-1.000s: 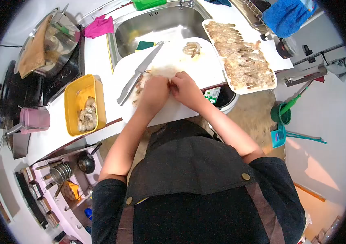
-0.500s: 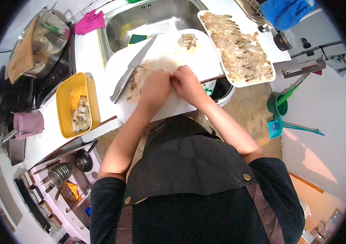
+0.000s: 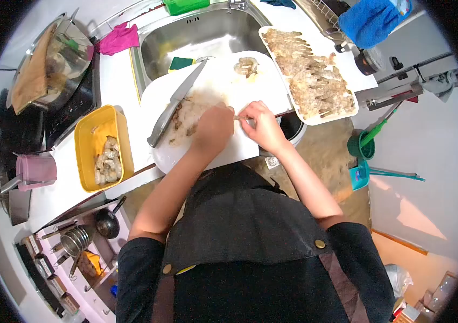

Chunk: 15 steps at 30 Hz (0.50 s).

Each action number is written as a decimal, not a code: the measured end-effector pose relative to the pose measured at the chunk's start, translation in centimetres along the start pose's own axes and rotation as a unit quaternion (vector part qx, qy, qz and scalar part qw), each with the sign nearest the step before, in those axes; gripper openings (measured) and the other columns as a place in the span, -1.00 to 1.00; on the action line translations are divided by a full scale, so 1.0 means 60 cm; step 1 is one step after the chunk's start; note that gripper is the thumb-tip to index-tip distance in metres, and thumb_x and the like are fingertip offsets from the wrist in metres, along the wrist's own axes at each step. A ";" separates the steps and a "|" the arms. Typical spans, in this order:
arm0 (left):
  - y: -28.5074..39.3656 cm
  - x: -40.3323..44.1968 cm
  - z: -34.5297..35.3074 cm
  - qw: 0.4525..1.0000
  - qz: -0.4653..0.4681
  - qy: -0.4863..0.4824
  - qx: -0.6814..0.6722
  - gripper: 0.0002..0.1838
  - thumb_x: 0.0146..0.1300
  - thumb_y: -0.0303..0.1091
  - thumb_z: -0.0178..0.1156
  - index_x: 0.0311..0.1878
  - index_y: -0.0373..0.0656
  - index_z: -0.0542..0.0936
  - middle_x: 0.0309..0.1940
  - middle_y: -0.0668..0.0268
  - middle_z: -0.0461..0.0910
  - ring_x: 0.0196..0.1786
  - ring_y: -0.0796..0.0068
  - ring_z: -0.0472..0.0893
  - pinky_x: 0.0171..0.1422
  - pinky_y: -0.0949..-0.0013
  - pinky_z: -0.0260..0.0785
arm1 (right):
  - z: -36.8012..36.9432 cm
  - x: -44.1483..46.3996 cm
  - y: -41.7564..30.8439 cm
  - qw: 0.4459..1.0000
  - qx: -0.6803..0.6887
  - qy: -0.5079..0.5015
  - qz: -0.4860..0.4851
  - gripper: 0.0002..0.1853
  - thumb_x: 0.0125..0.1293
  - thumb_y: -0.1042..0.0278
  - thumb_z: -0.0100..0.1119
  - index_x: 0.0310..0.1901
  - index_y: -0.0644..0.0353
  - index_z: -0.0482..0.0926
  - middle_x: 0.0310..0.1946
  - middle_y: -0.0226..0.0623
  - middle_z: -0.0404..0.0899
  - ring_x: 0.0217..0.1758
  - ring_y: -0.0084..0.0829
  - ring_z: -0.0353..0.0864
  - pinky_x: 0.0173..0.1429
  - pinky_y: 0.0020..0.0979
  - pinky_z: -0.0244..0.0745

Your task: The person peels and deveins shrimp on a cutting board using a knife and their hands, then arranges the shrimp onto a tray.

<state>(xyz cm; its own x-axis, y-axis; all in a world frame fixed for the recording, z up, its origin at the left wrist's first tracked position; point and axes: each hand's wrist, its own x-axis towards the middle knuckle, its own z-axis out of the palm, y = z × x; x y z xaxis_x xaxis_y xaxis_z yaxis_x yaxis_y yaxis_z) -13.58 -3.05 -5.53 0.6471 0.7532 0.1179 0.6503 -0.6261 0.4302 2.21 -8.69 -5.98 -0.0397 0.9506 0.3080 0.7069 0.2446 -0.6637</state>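
My left hand (image 3: pixel 215 129) is closed above the white cutting board (image 3: pixel 264 89), gripping a shrimp (image 3: pixel 236 117) that is mostly hidden by the fingers. The fingertips of my right hand (image 3: pixel 261 125) pinch the shrimp's right end, a short way from the left hand. A large knife (image 3: pixel 177 99) lies on the board to the left, its handle toward me. Dark wet scraps (image 3: pixel 179 123) are spread beside the blade. Near the board's far edge rest a few peeled-looking shrimp (image 3: pixel 246 67).
A yellow tub (image 3: pixel 82 156) with several shrimp stands on the left counter. To the right, a white tray (image 3: pixel 296 107) bears rows of shrimp. Behind the board is a steel sink (image 3: pixel 207 35) with a green sponge (image 3: pixel 181 63) at its edge. A bin (image 3: pixel 293 129) stands below the board's right side.
My hands have drawn slightly apart, the right one shifting rightward, so a bit of the shrimp shows between them. The whole view has shifted a little with my head.
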 end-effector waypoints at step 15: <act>-0.026 -0.052 -0.105 0.960 -0.097 0.060 -0.257 -0.79 0.14 -0.51 0.23 -0.13 -0.31 0.66 -0.47 0.11 0.67 -0.44 0.45 0.63 -0.31 0.38 0.44 | 0.002 0.058 -0.109 0.979 0.194 0.007 0.054 -0.65 0.08 0.37 0.34 -0.07 0.29 0.60 -0.21 -0.16 0.65 -0.12 -0.43 0.62 0.03 -0.38 0.51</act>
<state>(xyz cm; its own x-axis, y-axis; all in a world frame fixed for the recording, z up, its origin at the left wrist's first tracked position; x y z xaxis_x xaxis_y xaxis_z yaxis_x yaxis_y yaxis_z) -19.12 -3.13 -0.96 0.4630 0.8829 0.0789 0.4519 -0.3116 0.8359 -2.60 -6.93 -0.64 0.0326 0.9728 0.2294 0.3845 0.1996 -0.9013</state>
